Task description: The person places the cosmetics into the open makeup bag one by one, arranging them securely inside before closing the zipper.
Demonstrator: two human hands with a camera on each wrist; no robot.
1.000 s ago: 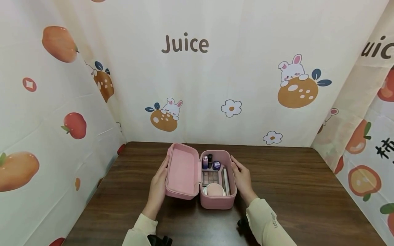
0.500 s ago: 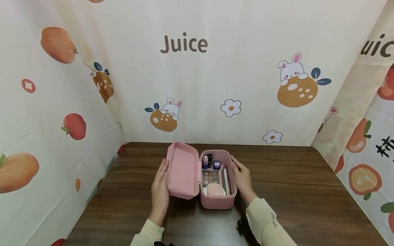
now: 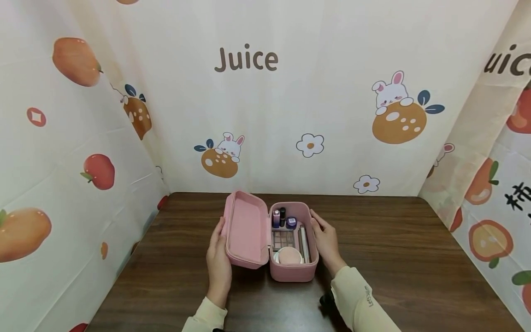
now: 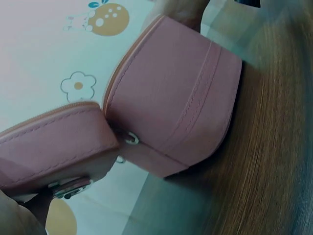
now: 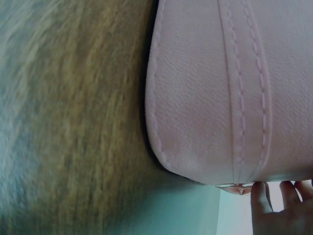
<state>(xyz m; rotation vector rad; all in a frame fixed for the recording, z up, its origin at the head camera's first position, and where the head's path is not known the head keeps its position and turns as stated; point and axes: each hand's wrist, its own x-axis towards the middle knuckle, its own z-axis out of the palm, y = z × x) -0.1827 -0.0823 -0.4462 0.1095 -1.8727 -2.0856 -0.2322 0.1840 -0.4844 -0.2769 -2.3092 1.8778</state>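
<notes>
A pink makeup case (image 3: 293, 272) stands on the table, its hinged lid (image 3: 247, 230) swung out to the left and tilted. My left hand (image 3: 218, 263) touches the lid's outer left side, its fingers partly hidden behind the lid. In the left wrist view a finger lies beside a metal clasp (image 4: 73, 186) on the lid. On the opposite side my right hand (image 3: 327, 242) rests its fingertips against the case's right wall. Inside the case are small bottles (image 3: 276, 218), a small dark jar (image 3: 292, 222), a palette (image 3: 284, 240), slim tubes (image 3: 304, 244) and a round pale compact (image 3: 290, 255).
The dark wooden table (image 3: 386, 240) extends around the case. A printed fabric sheet (image 3: 265, 101) rises behind the table's back edge, and more fabric hangs along both sides. Small metal hinges (image 4: 131, 138) join lid and case.
My left hand has slid along the lid's outer side, to the right and toward its near end. The lid has tipped up slightly toward the case. My right hand stays in place.
</notes>
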